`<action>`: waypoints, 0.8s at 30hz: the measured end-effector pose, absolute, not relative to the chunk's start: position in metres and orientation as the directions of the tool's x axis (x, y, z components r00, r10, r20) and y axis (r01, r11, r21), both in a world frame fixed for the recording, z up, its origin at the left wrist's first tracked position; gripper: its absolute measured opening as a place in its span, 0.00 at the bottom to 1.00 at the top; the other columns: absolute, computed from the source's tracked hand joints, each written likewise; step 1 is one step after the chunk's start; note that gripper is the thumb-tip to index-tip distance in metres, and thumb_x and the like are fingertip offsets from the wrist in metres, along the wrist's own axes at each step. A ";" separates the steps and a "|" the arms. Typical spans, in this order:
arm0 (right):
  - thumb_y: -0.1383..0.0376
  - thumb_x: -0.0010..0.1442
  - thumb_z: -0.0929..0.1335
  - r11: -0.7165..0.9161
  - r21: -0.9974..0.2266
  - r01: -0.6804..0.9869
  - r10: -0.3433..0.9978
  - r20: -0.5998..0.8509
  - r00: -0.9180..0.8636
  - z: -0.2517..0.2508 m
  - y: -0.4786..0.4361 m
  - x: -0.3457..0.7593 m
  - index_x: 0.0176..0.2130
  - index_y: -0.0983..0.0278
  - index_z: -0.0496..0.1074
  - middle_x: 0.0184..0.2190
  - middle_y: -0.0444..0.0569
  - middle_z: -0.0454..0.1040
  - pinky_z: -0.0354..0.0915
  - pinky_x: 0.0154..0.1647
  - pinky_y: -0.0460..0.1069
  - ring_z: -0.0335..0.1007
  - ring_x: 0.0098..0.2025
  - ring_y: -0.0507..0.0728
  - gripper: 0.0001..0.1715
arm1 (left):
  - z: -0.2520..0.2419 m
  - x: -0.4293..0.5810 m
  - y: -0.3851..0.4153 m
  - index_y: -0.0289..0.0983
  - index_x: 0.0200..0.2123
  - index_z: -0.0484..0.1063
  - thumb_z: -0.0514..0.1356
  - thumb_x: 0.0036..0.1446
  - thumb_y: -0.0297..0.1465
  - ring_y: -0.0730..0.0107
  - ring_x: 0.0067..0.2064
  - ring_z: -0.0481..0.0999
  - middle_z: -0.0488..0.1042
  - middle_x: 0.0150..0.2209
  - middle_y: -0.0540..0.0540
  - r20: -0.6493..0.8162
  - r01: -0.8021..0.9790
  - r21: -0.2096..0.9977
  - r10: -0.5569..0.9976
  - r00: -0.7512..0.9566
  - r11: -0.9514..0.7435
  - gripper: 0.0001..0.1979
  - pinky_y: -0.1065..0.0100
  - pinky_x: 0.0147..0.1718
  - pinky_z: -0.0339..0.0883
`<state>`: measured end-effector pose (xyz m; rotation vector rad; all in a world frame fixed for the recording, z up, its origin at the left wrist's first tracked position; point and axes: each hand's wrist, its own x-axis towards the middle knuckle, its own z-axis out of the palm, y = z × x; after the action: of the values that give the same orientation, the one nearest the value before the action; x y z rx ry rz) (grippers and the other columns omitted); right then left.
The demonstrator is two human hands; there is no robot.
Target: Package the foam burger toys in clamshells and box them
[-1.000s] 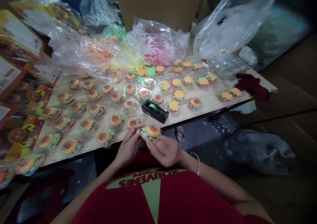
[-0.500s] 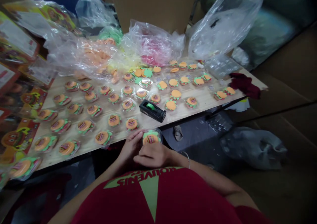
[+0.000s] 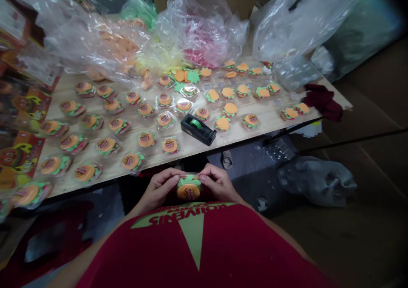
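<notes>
Between my two hands, close to my shirt and below the table edge, is a toy burger in a clear plastic case (image 3: pixel 188 190). My left hand (image 3: pixel 162 187) pinches the case at its left upper corner. At the opposite corner my right hand (image 3: pixel 218 182) grips it with thumb and fingers. The orange bun with a printed label and the green lettuce layer show through the plastic. On the table just ahead lies a black tape dispenser (image 3: pixel 198 129) with a green core. A cased toy burger (image 3: pixel 170 145) sits near the table's front edge.
Rows of cased toy burgers (image 3: pixel 108 145) cover the table's left half. Uncased burgers (image 3: pixel 230 109) stand to the right. Plastic bags of orange, yellow and pink parts (image 3: pixel 204 41) line the back. A dark red cloth (image 3: pixel 323 103) lies at the right end.
My right hand has moved from over the case to its right corner. The case is now held from both sides, tilted and closer to my body. The view has shifted slightly.
</notes>
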<state>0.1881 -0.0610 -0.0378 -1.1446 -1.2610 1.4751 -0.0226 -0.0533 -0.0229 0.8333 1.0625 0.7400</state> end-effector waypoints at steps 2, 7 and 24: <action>0.54 0.57 0.69 -0.158 -0.985 -0.072 0.971 -0.142 -0.195 -0.040 -0.058 0.186 0.29 0.64 0.70 0.25 0.44 0.69 0.58 0.29 0.46 0.62 0.27 0.51 0.16 | -0.021 -0.021 -0.052 0.35 0.37 0.77 0.65 0.51 0.40 0.63 0.34 0.76 0.78 0.35 0.42 -0.447 -0.112 0.860 0.841 0.306 0.498 0.15 0.66 0.34 0.70; 0.53 0.54 0.70 -0.259 -0.947 -0.187 0.960 -0.233 -0.153 -0.057 -0.035 0.169 0.29 0.65 0.71 0.23 0.42 0.68 0.58 0.29 0.45 0.61 0.26 0.50 0.17 | -0.021 -0.003 -0.039 0.38 0.31 0.68 0.66 0.47 0.42 0.70 0.26 0.71 0.72 0.26 0.52 -0.529 -0.203 0.804 0.828 0.189 0.560 0.16 0.70 0.26 0.67; 0.55 0.48 0.75 -0.337 -0.857 -0.390 0.941 -0.294 -0.167 -0.062 -0.030 0.165 0.37 0.64 0.71 0.24 0.40 0.69 0.67 0.27 0.46 0.65 0.24 0.49 0.19 | -0.015 0.023 0.009 0.37 0.34 0.65 0.61 0.52 0.34 0.69 0.29 0.75 0.72 0.26 0.53 -0.522 -0.484 0.760 0.851 -0.055 0.434 0.09 0.67 0.30 0.71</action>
<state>0.1655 -0.0302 -0.0620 -1.0543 -0.7777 1.6944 0.0232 0.0088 -0.0153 0.3954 1.1846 1.1343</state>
